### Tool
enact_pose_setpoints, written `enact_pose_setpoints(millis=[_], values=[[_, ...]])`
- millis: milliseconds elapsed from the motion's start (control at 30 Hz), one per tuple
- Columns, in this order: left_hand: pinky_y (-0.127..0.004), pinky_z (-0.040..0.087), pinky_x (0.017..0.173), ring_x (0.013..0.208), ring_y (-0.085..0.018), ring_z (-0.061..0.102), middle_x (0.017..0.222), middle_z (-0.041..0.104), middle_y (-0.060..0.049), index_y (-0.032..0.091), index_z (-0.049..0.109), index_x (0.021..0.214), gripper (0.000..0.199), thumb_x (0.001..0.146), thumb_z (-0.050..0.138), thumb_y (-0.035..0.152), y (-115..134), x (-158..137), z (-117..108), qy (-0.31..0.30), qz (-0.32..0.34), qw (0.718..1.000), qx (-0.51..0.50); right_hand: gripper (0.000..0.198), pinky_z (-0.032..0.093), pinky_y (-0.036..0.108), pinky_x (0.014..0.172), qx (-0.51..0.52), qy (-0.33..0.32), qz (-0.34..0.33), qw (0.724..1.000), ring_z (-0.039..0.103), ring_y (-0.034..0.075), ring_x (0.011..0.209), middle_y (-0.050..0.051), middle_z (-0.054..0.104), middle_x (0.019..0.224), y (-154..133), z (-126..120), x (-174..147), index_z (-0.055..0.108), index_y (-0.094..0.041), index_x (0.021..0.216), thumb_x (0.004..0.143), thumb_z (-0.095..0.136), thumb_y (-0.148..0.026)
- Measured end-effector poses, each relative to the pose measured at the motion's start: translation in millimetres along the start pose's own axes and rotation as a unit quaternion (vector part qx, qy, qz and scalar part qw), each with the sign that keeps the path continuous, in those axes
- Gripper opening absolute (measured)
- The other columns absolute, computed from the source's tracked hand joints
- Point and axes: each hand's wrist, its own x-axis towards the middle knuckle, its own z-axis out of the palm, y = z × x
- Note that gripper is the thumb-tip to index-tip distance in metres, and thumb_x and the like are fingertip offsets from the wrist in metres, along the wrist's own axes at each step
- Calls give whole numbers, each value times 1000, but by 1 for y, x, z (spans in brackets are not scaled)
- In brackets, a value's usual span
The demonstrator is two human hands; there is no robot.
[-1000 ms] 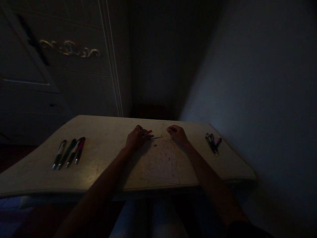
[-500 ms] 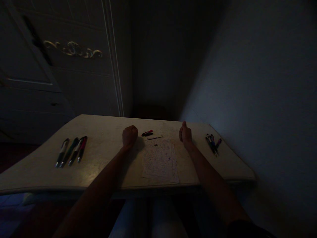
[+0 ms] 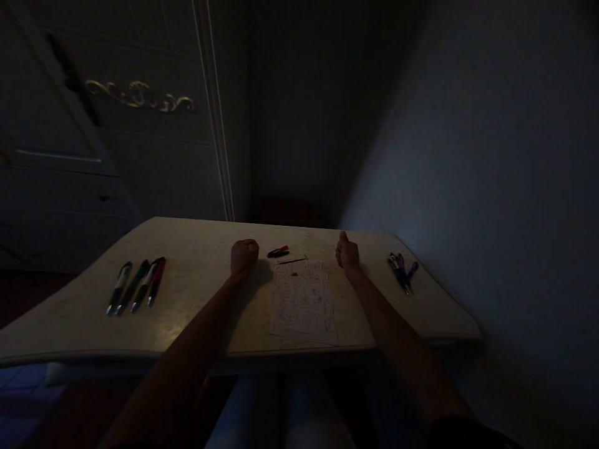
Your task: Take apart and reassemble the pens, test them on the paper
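Observation:
My left hand (image 3: 244,257) is closed in a fist above the table, left of the papers, with nothing showing in it. On the right, my right hand (image 3: 347,252) is also curled into a fist, its thumb pointing up and nothing visible in the fingers. Between the hands lie handwritten sheets of paper (image 3: 302,305), partly overlapping. A thin dark pen refill (image 3: 291,260), or something like it, rests at their top edge. Just beyond are red and black pen parts (image 3: 279,252). A small dark piece (image 3: 294,274) sits on the paper.
Several thick pens (image 3: 135,288) lie side by side on the left of the pale table (image 3: 196,243). A loose group of slimmer pens (image 3: 401,272) is at the right. A wall (image 3: 491,187) borders the right side; a cabinet (image 3: 163,162) with ornate trim stands behind left. The light is dim.
My right hand has shifted slightly left and down, thumb still up. My left fist is almost in the same place. The pens and papers lie as before.

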Motion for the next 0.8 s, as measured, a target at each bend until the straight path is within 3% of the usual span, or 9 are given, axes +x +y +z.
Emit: enact_pose_setpoints(millis=[533, 800], values=[[-26, 38, 57, 62, -19, 58, 63, 65, -9, 12, 73, 68, 36, 63, 38, 20, -2, 1, 1, -35, 28, 999, 6, 63, 23, 25, 33, -24, 15, -13, 1000, 30, 10, 29, -5, 28, 32, 8, 1, 5, 31, -26, 48, 87, 27, -75], [-26, 37, 55, 60, -18, 56, 59, 61, -8, 13, 68, 62, 32, 61, 37, 21, -2, 1, 0, -40, 37, 998, -9, 63, 24, 25, 33, -21, 11, 2, 1000, 30, 10, 29, -5, 29, 32, 6, 1, 4, 32, -26, 48, 86, 30, -76]])
